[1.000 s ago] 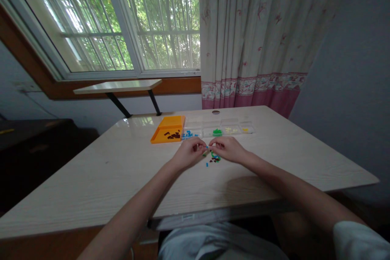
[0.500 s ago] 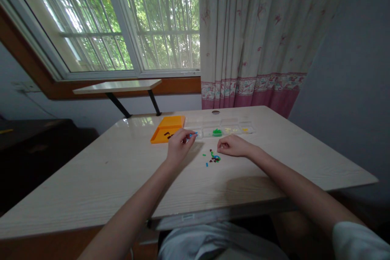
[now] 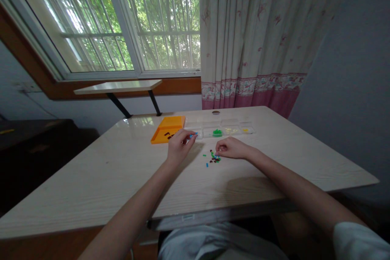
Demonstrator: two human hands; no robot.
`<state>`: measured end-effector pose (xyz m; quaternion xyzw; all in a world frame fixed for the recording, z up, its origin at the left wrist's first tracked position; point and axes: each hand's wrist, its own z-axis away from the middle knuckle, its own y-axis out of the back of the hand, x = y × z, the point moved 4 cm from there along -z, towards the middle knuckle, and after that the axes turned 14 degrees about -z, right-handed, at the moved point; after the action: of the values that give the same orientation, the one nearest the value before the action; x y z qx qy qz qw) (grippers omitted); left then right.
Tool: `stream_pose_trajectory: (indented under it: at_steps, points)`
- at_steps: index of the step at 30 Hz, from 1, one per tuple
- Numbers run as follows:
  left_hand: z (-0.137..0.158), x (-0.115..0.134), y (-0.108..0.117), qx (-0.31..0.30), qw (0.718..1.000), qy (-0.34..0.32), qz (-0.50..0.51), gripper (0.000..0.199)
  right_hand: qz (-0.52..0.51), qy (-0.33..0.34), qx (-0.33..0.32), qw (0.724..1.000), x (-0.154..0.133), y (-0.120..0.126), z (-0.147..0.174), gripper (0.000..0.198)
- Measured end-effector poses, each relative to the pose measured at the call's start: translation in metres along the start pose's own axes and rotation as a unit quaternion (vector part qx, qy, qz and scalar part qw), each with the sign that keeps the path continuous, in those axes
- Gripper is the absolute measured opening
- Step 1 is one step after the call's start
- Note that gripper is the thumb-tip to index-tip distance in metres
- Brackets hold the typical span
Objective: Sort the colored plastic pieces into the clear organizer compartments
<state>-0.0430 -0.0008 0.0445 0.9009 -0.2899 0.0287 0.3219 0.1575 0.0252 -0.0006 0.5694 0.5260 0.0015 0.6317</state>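
Observation:
My left hand (image 3: 180, 144) is at the clear compartment box (image 3: 199, 133), thumb and fingertips drawn together beside small blue pieces (image 3: 193, 134). Whether one is pinched there cannot be made out. Over a loose pile of small brown, green and blue pieces (image 3: 215, 160) is my right hand (image 3: 230, 147). Its fingers are curled in, and the thumb and fingertips close on a small blue piece (image 3: 217, 154) at the top of the pile. A single green piece (image 3: 204, 155) and a single blue piece (image 3: 207, 165) lie apart on the table.
An open orange case (image 3: 161, 134) with dark pieces stands behind my left hand. Further compartments hold green pieces (image 3: 217, 132), pale yellow pieces (image 3: 231, 130) and yellow pieces (image 3: 245, 130). A raised white shelf (image 3: 118, 86) stands at the table's back left, by the window.
My right hand has moved slightly left and down, so its fingertips now meet the pile's edge at the blue piece. My left hand stays where it was.

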Motion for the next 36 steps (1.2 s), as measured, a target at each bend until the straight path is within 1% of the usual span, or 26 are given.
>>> stream_pose_trajectory:
  at_steps: [3,8,12,15,17,20,24,29,34,36]
  points:
    - [0.0,0.001,0.001,0.003,1.0,-0.001,-0.002,0.016,-0.006,0.001,-0.007,1.0,0.0,0.0,0.0,0.018]
    - [-0.001,-0.006,-0.004,-0.021,1.0,0.014,-0.01,0.017,-0.017,-0.004,-0.017,1.0,-0.002,0.0,0.0,0.017]
    - [0.001,-0.027,-0.019,-0.06,0.996,0.051,-0.047,0.019,-0.009,-0.003,-0.012,1.0,-0.002,0.001,0.0,0.015]
    - [0.003,-0.048,-0.031,-0.103,0.987,0.086,-0.085,0.02,0.002,0.0,-0.009,1.0,-0.002,0.002,0.001,0.015]
    - [0.005,-0.06,-0.037,-0.12,0.981,0.112,-0.105,0.02,0.006,0.003,-0.004,1.0,-0.002,0.003,0.001,0.015]
    - [0.007,-0.073,-0.042,-0.131,0.972,0.152,-0.121,0.021,0.006,0.003,-0.001,1.0,-0.002,0.005,0.002,0.017]
    - [0.008,-0.081,-0.043,-0.141,0.965,0.183,-0.127,0.024,0.011,-0.005,-0.005,1.0,-0.002,0.006,0.004,0.014]
    - [0.006,-0.082,-0.044,-0.146,0.965,0.182,-0.12,0.027,0.013,-0.015,-0.025,1.0,-0.004,0.006,0.005,0.012]
    - [0.005,-0.077,-0.045,-0.133,0.975,0.151,-0.091,0.025,0.019,-0.02,-0.029,0.999,-0.003,0.006,0.004,0.014]
    - [0.006,-0.071,-0.045,-0.142,0.979,0.129,-0.074,0.023,0.02,-0.021,-0.033,0.999,-0.003,0.006,0.003,0.018]
